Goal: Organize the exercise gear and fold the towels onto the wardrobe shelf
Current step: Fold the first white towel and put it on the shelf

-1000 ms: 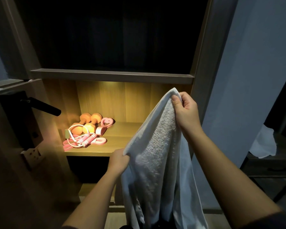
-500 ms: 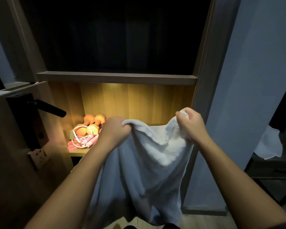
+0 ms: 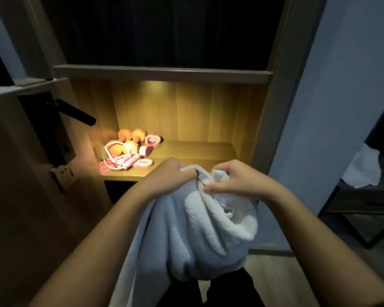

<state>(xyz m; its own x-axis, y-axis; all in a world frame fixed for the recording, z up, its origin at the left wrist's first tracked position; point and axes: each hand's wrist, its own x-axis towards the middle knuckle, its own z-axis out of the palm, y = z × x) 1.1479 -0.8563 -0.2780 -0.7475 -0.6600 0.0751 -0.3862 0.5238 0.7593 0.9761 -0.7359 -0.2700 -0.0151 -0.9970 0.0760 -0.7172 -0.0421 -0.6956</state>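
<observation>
You had the exercise gear (image 3: pixel 129 151) grouped at the shelf's (image 3: pixel 197 149) left end, while your left hand (image 3: pixel 171 173) and right hand (image 3: pixel 235 178) gripped the bunched towel (image 3: pixel 204 235) before it, not yet folded or shelved.

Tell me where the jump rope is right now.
In the head view, the jump rope lies at the left end of the lit wardrobe shelf, just in front of the orange dumbbells.

A pale wall (image 3: pixel 341 96) stands above wooden floor (image 3: pixel 273 275)
</observation>
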